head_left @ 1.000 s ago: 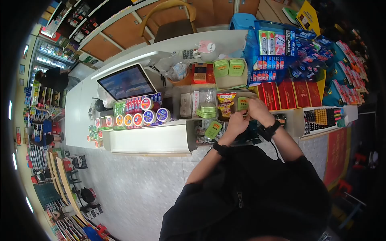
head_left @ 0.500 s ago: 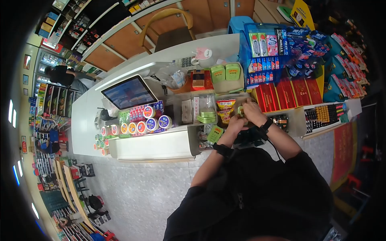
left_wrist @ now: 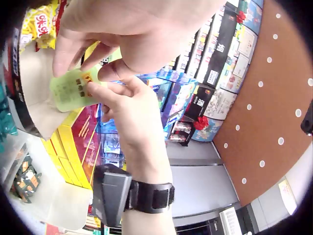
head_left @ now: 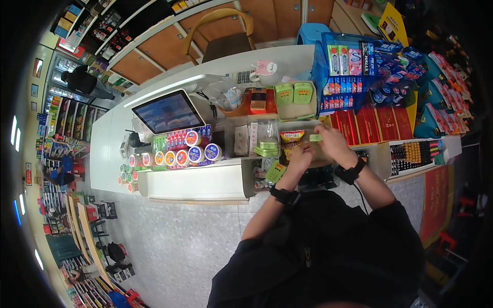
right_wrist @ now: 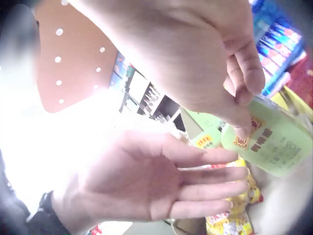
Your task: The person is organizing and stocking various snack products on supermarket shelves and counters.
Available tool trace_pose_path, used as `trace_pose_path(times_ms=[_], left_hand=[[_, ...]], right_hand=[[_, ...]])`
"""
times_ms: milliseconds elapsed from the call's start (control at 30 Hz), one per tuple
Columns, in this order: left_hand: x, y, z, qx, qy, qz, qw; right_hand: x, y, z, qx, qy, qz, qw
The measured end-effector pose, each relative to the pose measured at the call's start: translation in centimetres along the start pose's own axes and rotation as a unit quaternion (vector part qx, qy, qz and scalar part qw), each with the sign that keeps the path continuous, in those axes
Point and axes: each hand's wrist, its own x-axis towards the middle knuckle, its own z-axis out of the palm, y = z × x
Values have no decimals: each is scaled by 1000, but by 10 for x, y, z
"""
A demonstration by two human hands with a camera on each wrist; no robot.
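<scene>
My right hand (head_left: 331,142) pinches a flat light-green case (right_wrist: 276,142) with rounded corners and printed characters, thumb on its printed face. In the head view that case (head_left: 315,138) is over an open bin beside yellow snack bags (head_left: 291,137). Just left of it is my left hand (head_left: 301,156), its wrist near the bin's front edge. The right wrist view shows the left hand (right_wrist: 142,181) palm toward the camera, fingers straight and holding nothing. Another green case (head_left: 276,171) lies lower left, near the left wristband.
More green cases (head_left: 266,149) are stacked in a neighbouring bin, and others (head_left: 294,93) stand in a box behind. Red boxes (head_left: 367,123) and a blue candy rack (head_left: 341,72) are at the right. Round tubs (head_left: 195,154) and a screen (head_left: 168,112) stand left.
The green case's printed face was turned up between both hands; now it looks narrower in the head view. My left hand has drawn off it to the left, while the right still holds it.
</scene>
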Motion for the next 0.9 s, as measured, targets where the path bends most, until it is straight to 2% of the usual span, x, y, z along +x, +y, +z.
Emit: trace_pose_path(times_ms=[33, 100, 133, 167, 200, 233, 300, 400, 567, 633, 733, 833, 900], left_hand=[[-5, 7, -2, 0, 0, 0, 1000], [-14, 22, -5, -79, 0, 79, 994], [-16, 30, -6, -77, -3, 78, 994], [-16, 39, -7, -157, 5, 93, 983], [-14, 48, -8, -235, 12, 106, 966], [-12, 55, -9, -233, 7, 106, 967], [-6, 71, -15, -243, 55, 109, 962], [7, 85, -21, -230, 68, 103, 965], [32, 92, -25, -217, 105, 84, 967], [42, 91, -27, -228, 40, 86, 969], [49, 89, -22, -209, 89, 102, 968], [47, 92, -28, -179, 49, 67, 980], [46, 94, -31, -150, 54, 69, 985]], right_hand=[[2, -4, -12, 0, 0, 0, 1000], [8, -16, -40, 60, 60, -28, 996], [12, -30, -58, 82, 43, 1, 996], [18, -32, -58, 82, 46, 5, 996], [24, -31, -57, 89, 97, -40, 990], [30, -31, -56, 95, 149, -85, 981], [44, -29, -44, 71, 182, -95, 976], [59, -33, -31, 14, 162, -63, 985], [72, -25, -17, -5, 151, -43, 988], [74, -22, -13, -7, 141, -32, 989], [75, -19, -8, -30, 133, -12, 991], [71, -15, -4, -41, 157, -32, 986], [69, -13, -2, -15, 144, -26, 989]])
